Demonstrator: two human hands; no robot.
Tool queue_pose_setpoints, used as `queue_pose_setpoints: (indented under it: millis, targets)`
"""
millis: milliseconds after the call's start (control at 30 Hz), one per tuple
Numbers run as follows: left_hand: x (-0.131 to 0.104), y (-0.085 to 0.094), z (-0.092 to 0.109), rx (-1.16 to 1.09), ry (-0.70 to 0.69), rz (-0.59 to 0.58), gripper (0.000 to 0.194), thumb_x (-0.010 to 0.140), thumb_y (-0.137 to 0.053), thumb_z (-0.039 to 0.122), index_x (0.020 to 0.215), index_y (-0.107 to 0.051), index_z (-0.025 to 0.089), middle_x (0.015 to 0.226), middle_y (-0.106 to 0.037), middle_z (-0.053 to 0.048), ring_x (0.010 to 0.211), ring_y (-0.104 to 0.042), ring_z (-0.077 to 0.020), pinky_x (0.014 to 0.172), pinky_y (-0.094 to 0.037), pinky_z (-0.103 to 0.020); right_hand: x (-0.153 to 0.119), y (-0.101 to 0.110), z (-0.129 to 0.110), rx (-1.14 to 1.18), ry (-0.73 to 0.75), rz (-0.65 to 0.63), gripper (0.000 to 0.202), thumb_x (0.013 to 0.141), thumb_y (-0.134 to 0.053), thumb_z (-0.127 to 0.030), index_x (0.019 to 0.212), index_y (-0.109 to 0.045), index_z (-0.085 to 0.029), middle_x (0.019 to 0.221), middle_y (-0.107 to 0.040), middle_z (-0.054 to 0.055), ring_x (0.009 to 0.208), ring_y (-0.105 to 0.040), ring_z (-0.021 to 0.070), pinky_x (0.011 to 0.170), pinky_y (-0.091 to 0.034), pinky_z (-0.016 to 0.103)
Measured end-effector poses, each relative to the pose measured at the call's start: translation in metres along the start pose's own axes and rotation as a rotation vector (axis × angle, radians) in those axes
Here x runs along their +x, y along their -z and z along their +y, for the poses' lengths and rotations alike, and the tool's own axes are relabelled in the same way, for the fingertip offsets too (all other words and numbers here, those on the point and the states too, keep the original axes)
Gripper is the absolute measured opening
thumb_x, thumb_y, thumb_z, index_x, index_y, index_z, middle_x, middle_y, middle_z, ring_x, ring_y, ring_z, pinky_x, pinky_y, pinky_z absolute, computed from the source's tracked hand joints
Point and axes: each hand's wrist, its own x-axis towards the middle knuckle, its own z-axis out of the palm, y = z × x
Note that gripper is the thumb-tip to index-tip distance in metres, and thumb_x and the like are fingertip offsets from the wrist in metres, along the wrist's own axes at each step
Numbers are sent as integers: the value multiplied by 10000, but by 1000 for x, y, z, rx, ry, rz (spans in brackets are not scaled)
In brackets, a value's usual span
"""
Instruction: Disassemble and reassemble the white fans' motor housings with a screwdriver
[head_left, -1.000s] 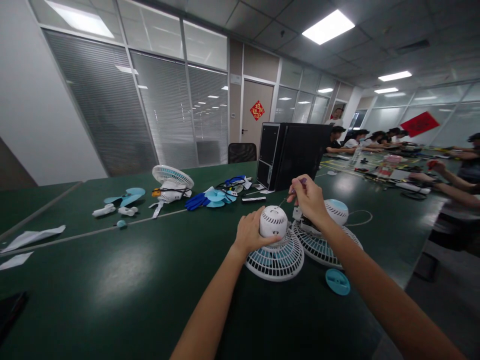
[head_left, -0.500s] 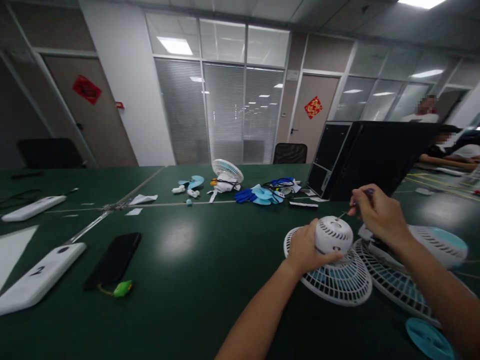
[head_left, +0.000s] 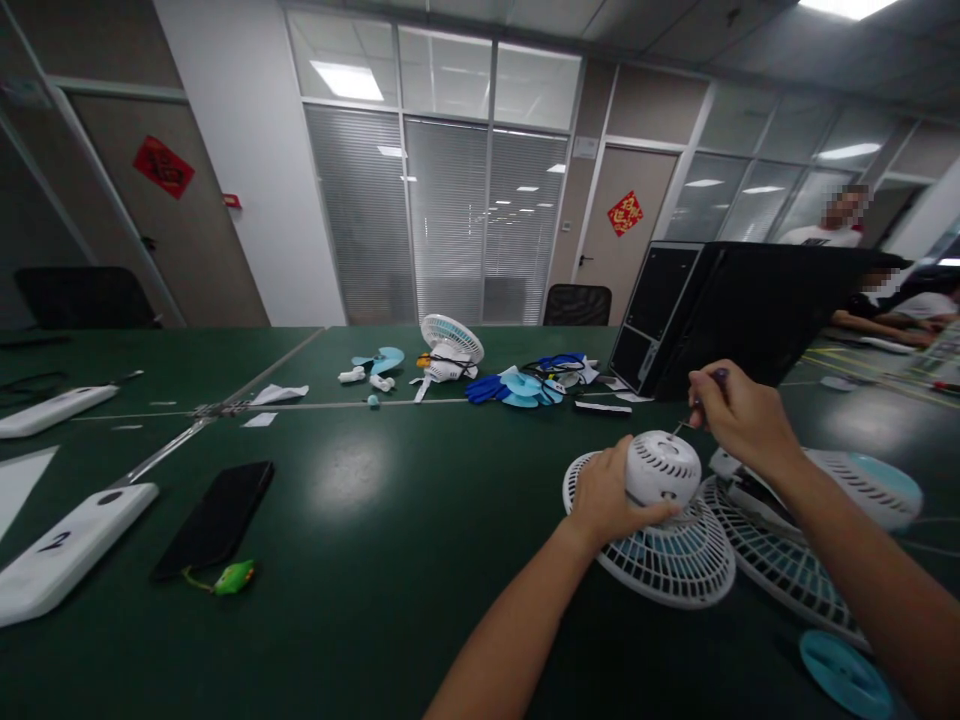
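Observation:
A small white fan lies face down on the green table, its round motor housing upward and its grille below. My left hand wraps around the left side of this housing, thumb across its front. My right hand is closed around a screwdriver, whose thin shaft slants down to the top of the housing. Whether the tip sits in a screw is too small to tell. Beneath my right forearm lies a second fan, with a white and blue base beside it.
A blue disc lies near the front right. A black computer case stands behind my hands. Farther back are another fan, blue fan blades and gloves. A black phone and white device lie left. People sit and stand far right.
The view has shifted slightly, so most things appear a little farther left. Both hands keep their grips, and the screwdriver stays at the top of the fan housing.

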Motion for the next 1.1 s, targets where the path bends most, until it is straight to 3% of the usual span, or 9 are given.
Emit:
queue_pose_setpoints:
  millis: [200,367,533,733,900,1100]
  targets:
    - [0,0,0,-9,27,-16,997,670,-803,532,1474,-324,188,1439,-497,-168,1295,-490,-364,1103,-384,-518,2,1,2,-11,8,-51,254,913,-416,-423,753,-480,-236,508,-611,-4,523,-601,173,664,-430,298]
    - [0,-1,-1,-5,44,-23,995,682,-790,542,1484,-311,198,1466,-472,-159,1309,-478,-358,1107,-380,-520,9,4,5,-47,-15,-28,226,823,-539,-429,834,-586,-208,541,-636,21,599,-640,218,679,-451,333]
    - [0,-1,0,-3,51,-22,986,689,-782,544,1479,-323,174,1454,-484,-167,1309,-478,-359,1113,-377,-513,9,9,8,-33,-27,26,548,727,-643,-485,1163,-585,-158,680,-703,49,715,-698,256,682,-495,339]
    - [0,-1,-1,-15,59,-22,1002,673,-786,560,1477,-326,179,1450,-487,-169,1303,-481,-365,1106,-382,-527,5,10,11,-55,42,-48,321,830,-520,-366,1086,-626,-203,925,-741,77,819,-669,220,753,-489,328]
    - [0,-2,-2,-22,55,-13,984,684,-772,574,1478,-318,211,1448,-489,-152,1304,-481,-361,1102,-384,-529,11,8,6,-175,-1,12,263,829,-591,-424,938,-649,-192,752,-666,68,692,-603,232,690,-433,344]
    - [0,-2,-2,-19,48,-7,976,683,-782,564,1466,-336,190,1426,-511,-156,1287,-497,-357,1102,-389,-506,20,15,-2,-46,-130,-41,253,754,-745,-294,960,-659,-175,624,-680,28,697,-672,219,698,-478,307]
